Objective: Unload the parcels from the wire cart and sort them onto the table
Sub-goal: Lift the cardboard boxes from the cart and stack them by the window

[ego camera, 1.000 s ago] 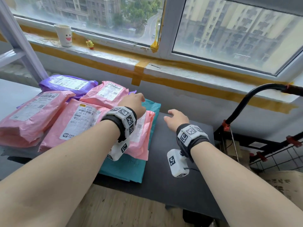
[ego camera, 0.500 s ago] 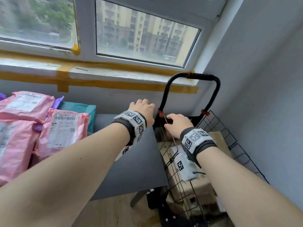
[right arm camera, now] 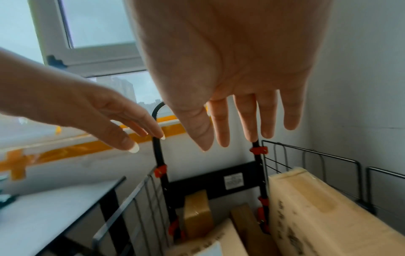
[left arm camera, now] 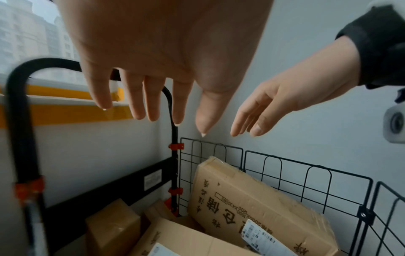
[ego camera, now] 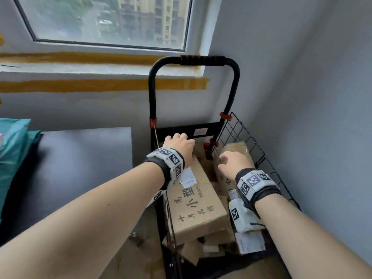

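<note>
The black wire cart (ego camera: 152, 93) stands in the corner, to the right of the dark table (ego camera: 80, 158). It holds several cardboard boxes. A long box with printed characters (ego camera: 197, 206) lies on top, and another box (ego camera: 237, 150) leans on the right wire wall. My left hand (ego camera: 179, 146) hovers over the far end of the long box with straight fingers and holds nothing. My right hand (ego camera: 231, 162) hovers empty over the leaning box (left arm camera: 252, 199). In the wrist views both hands (left arm camera: 153, 112) (right arm camera: 230, 136) hang open above the boxes without touching them.
A teal parcel (ego camera: 12, 158) lies on the table's left end. The cart's tall handle (ego camera: 202, 58) rises just beyond my hands, and a grey wall (ego camera: 302, 117) runs close on the right. A small taped box (right arm camera: 197, 213) stands at the cart's back.
The view has swung right from the parcels on the table to the cart. Both hands left the table, crossed to the cart and now hang over its boxes.
</note>
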### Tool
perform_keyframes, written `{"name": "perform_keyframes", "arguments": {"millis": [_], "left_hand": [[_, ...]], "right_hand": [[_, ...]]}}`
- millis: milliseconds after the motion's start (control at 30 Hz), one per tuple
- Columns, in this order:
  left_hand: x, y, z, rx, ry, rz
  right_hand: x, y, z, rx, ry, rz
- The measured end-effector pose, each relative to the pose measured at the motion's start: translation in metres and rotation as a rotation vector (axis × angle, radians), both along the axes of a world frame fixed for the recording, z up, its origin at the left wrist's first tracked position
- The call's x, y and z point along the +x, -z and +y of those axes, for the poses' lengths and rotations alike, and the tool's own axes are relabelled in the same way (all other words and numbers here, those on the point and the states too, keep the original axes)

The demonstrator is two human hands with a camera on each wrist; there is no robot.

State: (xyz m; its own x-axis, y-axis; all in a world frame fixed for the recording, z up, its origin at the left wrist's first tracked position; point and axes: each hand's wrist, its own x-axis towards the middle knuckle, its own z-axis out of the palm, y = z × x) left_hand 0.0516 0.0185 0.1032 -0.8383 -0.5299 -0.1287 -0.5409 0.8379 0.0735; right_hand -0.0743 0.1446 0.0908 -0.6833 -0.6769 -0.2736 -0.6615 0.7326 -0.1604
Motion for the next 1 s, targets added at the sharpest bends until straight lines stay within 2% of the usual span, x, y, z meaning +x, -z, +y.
{"name": "perform_keyframes", "arguments": {"millis": [133, 233, 500, 667, 833, 1000], "left_hand": [[-0.074, 0.031, 0.031, 0.012, -0.011, -0.065], [-0.096, 0.054, 0.037, 0.041, -0.061, -0.153], [-0.084, 0.139, 0.019, 0.286, -0.328, -0.381], [-0.087, 0.194, 0.007, 0.487, -0.526, -0.349], [-0.089, 0.234, 0.002, 0.591, -0.670, -0.332], [-0.080, 0.263, -0.006, 0.640, -0.877, -0.361]], "right_hand": [[-0.070, 0.026, 0.026, 0.048, -0.020, -0.048], [-0.101, 0.048, 0.032, 0.086, -0.042, -0.107], [-0.117, 0.144, 0.015, 0.178, -0.028, -0.447], [-0.123, 0.191, 0.011, 0.303, 0.023, -0.558], [-0.127, 0.225, -0.004, 0.280, 0.082, -0.634], [-0.116, 0.264, -0.011, 0.258, 0.199, -0.793]]}}
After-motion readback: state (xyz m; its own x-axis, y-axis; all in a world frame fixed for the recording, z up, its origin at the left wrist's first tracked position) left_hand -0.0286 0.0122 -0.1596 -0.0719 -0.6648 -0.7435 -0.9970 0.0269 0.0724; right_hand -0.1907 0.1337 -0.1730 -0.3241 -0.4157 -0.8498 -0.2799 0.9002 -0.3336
